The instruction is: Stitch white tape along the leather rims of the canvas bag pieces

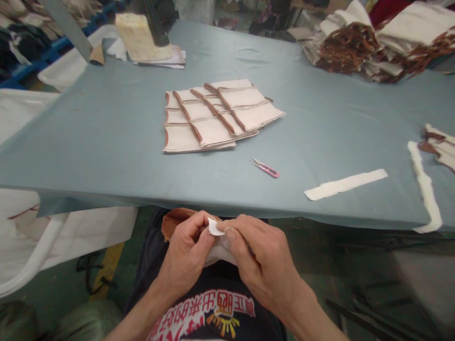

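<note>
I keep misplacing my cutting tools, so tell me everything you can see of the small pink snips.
The snips have a slim pink handle with darker marks too small to read, and two pointed, silvery blades that look like metal. The tips stand slightly apart. They lie flat on the blue-grey table, between the overlapping cloth pieces and the near edge, blades pointing away and leftward. Neither the left hand nor the right hand touches them.
</note>
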Motion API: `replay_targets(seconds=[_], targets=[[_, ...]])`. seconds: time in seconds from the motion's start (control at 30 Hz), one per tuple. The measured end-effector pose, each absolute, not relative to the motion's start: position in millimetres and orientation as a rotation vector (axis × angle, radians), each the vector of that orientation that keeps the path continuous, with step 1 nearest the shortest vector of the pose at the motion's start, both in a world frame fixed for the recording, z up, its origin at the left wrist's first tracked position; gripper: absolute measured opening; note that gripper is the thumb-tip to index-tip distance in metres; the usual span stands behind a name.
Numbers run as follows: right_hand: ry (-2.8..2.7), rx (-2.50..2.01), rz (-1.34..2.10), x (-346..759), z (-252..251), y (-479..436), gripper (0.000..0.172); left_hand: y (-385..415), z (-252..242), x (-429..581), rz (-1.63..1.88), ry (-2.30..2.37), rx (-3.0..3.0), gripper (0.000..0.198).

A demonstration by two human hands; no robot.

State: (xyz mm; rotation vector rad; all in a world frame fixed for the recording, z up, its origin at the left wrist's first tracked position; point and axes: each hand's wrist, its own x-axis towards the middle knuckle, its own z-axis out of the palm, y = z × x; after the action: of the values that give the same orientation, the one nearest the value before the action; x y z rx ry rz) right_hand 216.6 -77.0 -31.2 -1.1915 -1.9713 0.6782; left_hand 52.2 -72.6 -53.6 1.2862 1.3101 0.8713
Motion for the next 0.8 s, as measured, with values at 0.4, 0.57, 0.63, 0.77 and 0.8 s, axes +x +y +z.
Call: replay_targets(seconds=[0.4, 0.57, 0.63, 0.77, 0.8], targets=[[-1.893, -1.426, 0.788, 195, -25, -72, 0.026, -72, -61, 43, 0.969, 1.355, 1.251, 0.028], [-1.858, -1.562, 0.817, 186, -27, -67, 0.011, -72, -65, 37, 0.973, 1.343, 1.253, 0.027], [-1.851, -1.577, 0.857, 185, -25, -66, 0.005, -72, -66, 33, 0.965, 1.304, 1.243, 0.028], [-1.986, -1.419, 0.853, 187, -18, -61, 0.019, -70, -63, 27, 0.971, 1.222, 1.264, 0.027], [-2.034, -1.35, 0.843, 188, -17, -60, 0.021, -69, -61, 26, 0.98, 1.226, 1.27, 0.027]])
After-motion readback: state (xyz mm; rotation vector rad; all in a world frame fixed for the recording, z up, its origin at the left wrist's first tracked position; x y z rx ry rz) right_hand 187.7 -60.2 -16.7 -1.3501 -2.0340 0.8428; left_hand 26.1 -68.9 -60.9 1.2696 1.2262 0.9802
